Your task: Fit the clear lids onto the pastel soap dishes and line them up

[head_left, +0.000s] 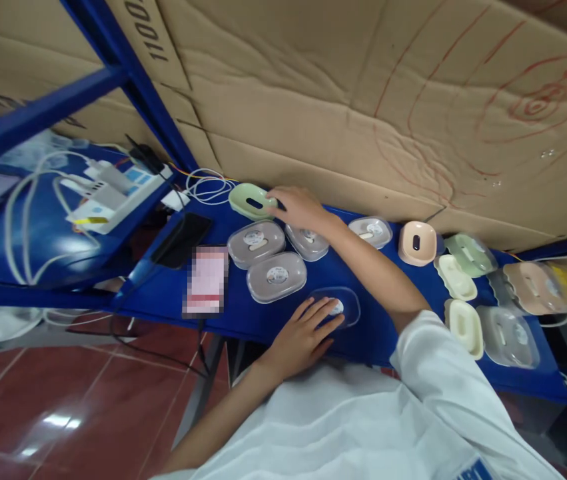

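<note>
My right hand [299,208] reaches across to the back edge of the table, its thumb and fingers pinching the right rim of a green soap dish [241,202] with a dark oval slot. Near the front edge my left hand [306,335] lies flat, fingers apart, over part of a clear plastic lid [350,308] with a round label. Between the hands sit clear-lidded soap boxes: one at the front [276,285], one behind it [243,248], and a third box [309,248] partly hidden by my right hand.
Further right are a lidded box [370,231], a peach dish [418,239], cream trays [465,328] and several more lids on the blue table [378,337]. A phone with a blurred screen [206,280], a black phone [182,240] and a power strip [118,200] with cables stand left. Cardboard [303,133] walls the back.
</note>
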Available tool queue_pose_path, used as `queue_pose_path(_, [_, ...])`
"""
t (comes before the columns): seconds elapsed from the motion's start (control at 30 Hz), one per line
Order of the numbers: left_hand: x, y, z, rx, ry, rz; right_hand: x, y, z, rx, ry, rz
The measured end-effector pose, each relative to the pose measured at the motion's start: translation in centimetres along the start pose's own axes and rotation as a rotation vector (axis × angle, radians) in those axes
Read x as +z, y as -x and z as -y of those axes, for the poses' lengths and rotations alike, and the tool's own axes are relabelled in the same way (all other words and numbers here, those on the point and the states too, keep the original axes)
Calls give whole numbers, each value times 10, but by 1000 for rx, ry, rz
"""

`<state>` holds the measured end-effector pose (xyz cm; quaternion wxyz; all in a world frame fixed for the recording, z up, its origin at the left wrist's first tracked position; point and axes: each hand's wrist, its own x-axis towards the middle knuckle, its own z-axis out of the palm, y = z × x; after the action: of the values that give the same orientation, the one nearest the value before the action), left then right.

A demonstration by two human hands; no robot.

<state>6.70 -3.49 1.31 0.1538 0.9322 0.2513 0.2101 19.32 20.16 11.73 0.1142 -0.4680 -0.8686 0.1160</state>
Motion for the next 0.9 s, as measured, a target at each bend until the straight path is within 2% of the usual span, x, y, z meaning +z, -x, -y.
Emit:
queue_pose_path(0.07, [3,4,1,-12,-13,-21,17,-41,12,64,118,128])
queue_pose_path(0.17, [4,8,3,-43,-27,-43,34,-64,19,106,185,187])
queue_pose_path(0.27, [4,9,6,-78,-30,-55,32,-58,12,136,192,168])
queue_pose_path(0.37, [6,8,8,-99,-18,-39,14,-31,0,128,201,29])
queue_pose_path(0.43, [8,8,10,-98,-1,-30,-2,9,-5,129,195,-104])
queue_pose_path(0.47, [8,7,10,-93,8,-31,-9,38,-4,144,189,-165])
queue_pose_path(0.53, [7,7,12,-85,28,-39,-16,112,1,174,128,-377])
queue_pose_path(0.63, [3,6,13,-93,67,-41,-2,236,18,289,118,-641])
queue_pose_path(0.7, [-1,4,14,-96,89,-26,19,300,28,388,151,-681])
queue_pose_path(0.77, [-2,2,13,-88,86,-13,39,341,32,454,171,-679])
queue_pose_path(0.9, [-1,-3,9,-78,26,-6,62,374,20,566,188,-593])
